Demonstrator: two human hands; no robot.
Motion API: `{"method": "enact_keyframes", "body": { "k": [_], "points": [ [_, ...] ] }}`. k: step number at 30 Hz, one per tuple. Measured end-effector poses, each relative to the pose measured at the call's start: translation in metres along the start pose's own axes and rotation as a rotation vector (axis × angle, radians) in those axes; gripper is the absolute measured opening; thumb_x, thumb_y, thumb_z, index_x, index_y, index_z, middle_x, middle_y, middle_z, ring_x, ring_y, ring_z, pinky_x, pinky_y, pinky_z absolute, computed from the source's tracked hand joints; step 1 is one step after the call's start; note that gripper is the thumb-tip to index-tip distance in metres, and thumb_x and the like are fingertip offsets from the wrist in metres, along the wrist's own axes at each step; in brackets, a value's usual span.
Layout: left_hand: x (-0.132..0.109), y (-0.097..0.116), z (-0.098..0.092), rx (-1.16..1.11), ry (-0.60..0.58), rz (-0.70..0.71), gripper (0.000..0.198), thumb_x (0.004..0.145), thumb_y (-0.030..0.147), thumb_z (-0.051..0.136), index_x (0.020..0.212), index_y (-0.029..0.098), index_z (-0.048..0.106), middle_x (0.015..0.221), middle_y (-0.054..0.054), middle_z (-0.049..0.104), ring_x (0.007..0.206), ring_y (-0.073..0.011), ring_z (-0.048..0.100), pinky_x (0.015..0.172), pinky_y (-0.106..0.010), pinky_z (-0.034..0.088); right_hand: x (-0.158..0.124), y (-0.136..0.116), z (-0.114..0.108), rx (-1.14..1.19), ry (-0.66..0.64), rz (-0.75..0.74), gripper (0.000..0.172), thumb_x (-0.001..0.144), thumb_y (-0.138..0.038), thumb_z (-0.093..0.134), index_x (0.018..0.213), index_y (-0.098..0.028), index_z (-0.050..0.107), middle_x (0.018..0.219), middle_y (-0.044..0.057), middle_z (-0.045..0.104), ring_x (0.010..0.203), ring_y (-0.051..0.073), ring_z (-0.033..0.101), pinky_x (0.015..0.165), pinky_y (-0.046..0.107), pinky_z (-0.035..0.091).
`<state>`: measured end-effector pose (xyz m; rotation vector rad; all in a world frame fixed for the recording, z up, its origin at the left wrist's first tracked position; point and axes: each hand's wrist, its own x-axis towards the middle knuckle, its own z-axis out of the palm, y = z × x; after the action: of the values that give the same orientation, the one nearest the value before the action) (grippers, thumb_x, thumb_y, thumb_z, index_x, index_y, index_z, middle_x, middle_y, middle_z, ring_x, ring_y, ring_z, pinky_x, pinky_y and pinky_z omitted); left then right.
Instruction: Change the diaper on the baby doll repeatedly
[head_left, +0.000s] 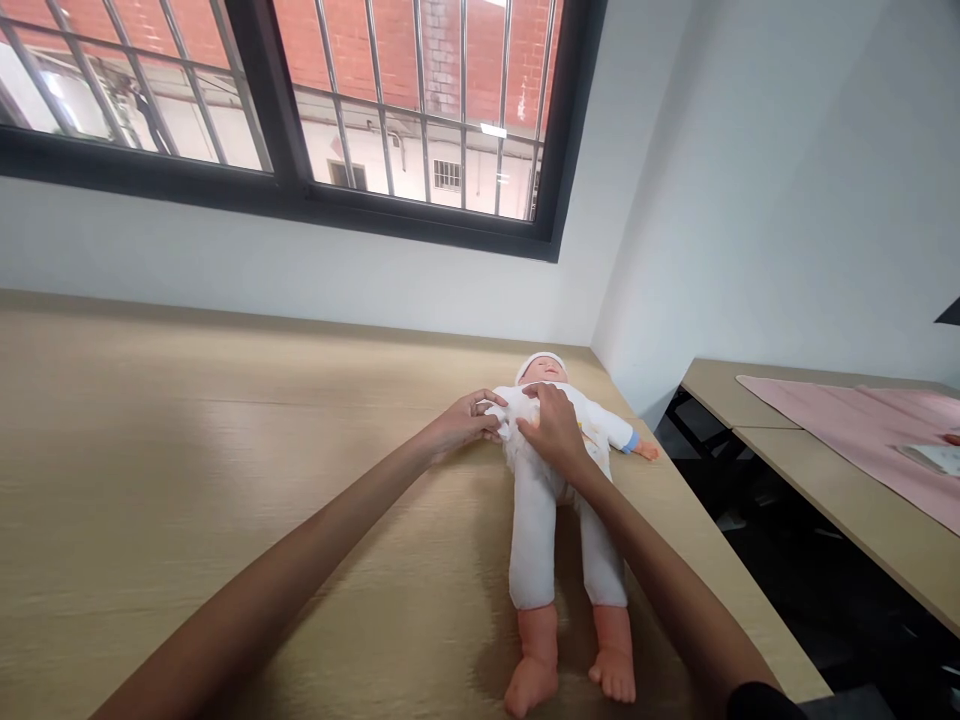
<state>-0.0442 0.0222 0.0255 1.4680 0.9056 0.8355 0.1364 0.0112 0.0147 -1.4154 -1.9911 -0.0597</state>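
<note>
A baby doll (pixel 532 530) in white clothes and a white cap lies on its back on the wooden table (pixel 225 450), head toward the wall and bare feet toward me. My left hand (pixel 469 420) is at the doll's sleeve on the left side, its fingers curled on the white cloth. On the doll's chest rests my right hand (pixel 553 425), fingers bent over the white clothing. The doll's arm with a blue cuff (pixel 632 441) stretches out to the right. The doll's other hand is hidden near my left hand.
A barred window (pixel 420 215) with a dark frame is in the wall beyond the table. Across a dark gap at the right stands a second table (pixel 787 450) with a pink cloth (pixel 847 420). Part of a person's hand shows at the right edge.
</note>
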Motion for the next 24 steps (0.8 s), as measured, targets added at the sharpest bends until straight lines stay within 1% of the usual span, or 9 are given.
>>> {"method": "enact_keyframes", "body": {
  "k": [4,6,8,9,11,13,17,21,24],
  "points": [
    [0.002,0.0,0.004,0.045,-0.029,0.031,0.029,0.069,0.019,0.061,0.097,0.019,0.054,0.079,0.002,0.064,0.069,-0.0125,0.064,0.075,-0.03,0.05,0.001,-0.004,-0.008,-0.058,-0.121,-0.063,0.013,0.083,-0.024,0.058,0.088,-0.021,0.07,0.102,0.006,0.065,0.106,0.025,0.054,0.098,0.042,0.036],
    [0.001,0.002,0.006,0.083,-0.025,0.05,0.026,0.069,0.019,0.06,0.094,0.019,0.055,0.078,0.003,0.065,0.069,-0.0124,0.063,0.073,-0.03,0.05,0.001,-0.003,-0.013,-0.067,-0.213,-0.096,0.018,0.085,-0.035,0.06,0.084,-0.023,0.072,0.109,0.007,0.065,0.114,0.028,0.051,0.106,0.052,0.027],
    [-0.001,0.006,0.008,0.11,-0.028,0.059,0.024,0.068,0.019,0.06,0.091,0.02,0.055,0.077,0.003,0.064,0.069,-0.0124,0.062,0.072,-0.029,0.05,0.001,0.0,-0.02,-0.041,-0.285,-0.144,0.026,0.083,-0.045,0.062,0.094,-0.024,0.073,0.121,0.01,0.06,0.124,0.032,0.045,0.109,0.059,0.019],
    [-0.002,0.008,0.009,0.114,-0.032,0.067,0.023,0.068,0.02,0.06,0.091,0.02,0.056,0.076,0.003,0.064,0.069,-0.0123,0.062,0.071,-0.028,0.049,0.001,0.003,-0.025,-0.013,-0.315,-0.17,0.032,0.08,-0.048,0.065,0.102,-0.025,0.071,0.126,0.011,0.057,0.128,0.033,0.042,0.11,0.059,0.019],
    [-0.004,0.01,0.011,0.103,-0.041,0.088,0.024,0.067,0.021,0.061,0.09,0.02,0.056,0.076,0.004,0.062,0.068,-0.0118,0.061,0.07,-0.027,0.049,0.002,0.01,-0.039,0.063,-0.377,-0.203,0.047,0.076,-0.048,0.07,0.118,-0.029,0.064,0.135,0.011,0.051,0.132,0.031,0.038,0.11,0.054,0.026],
    [-0.005,0.011,0.012,0.079,-0.054,0.118,0.024,0.067,0.023,0.063,0.09,0.019,0.056,0.077,0.004,0.061,0.067,-0.0111,0.059,0.069,-0.027,0.048,0.004,0.017,-0.053,0.14,-0.442,-0.21,0.056,0.073,-0.047,0.073,0.125,-0.033,0.059,0.141,0.007,0.047,0.134,0.028,0.037,0.108,0.048,0.033],
    [-0.005,0.01,0.015,0.041,-0.055,0.166,0.024,0.067,0.025,0.065,0.089,0.018,0.055,0.081,0.002,0.061,0.067,-0.011,0.058,0.067,-0.026,0.047,0.006,0.027,-0.068,0.146,-0.522,-0.197,0.044,0.076,-0.038,0.071,0.118,-0.031,0.064,0.14,0.005,0.048,0.134,0.025,0.038,0.108,0.045,0.035],
    [-0.008,0.012,0.018,0.07,-0.056,0.205,0.025,0.07,0.027,0.066,0.091,0.018,0.055,0.082,0.0,0.062,0.071,-0.012,0.058,0.066,-0.025,0.045,0.003,0.03,-0.058,0.111,-0.605,-0.124,0.044,0.078,-0.038,0.069,0.121,-0.032,0.063,0.143,0.007,0.045,0.134,0.027,0.038,0.109,0.048,0.033],
    [-0.011,0.014,0.023,0.134,-0.054,0.233,0.027,0.071,0.029,0.067,0.093,0.018,0.055,0.085,0.0,0.062,0.07,-0.0116,0.056,0.063,-0.023,0.043,0.002,0.027,-0.05,0.102,-0.598,-0.106,0.046,0.077,-0.038,0.069,0.122,-0.033,0.062,0.144,0.007,0.044,0.135,0.028,0.037,0.109,0.051,0.031]
  ]
}}
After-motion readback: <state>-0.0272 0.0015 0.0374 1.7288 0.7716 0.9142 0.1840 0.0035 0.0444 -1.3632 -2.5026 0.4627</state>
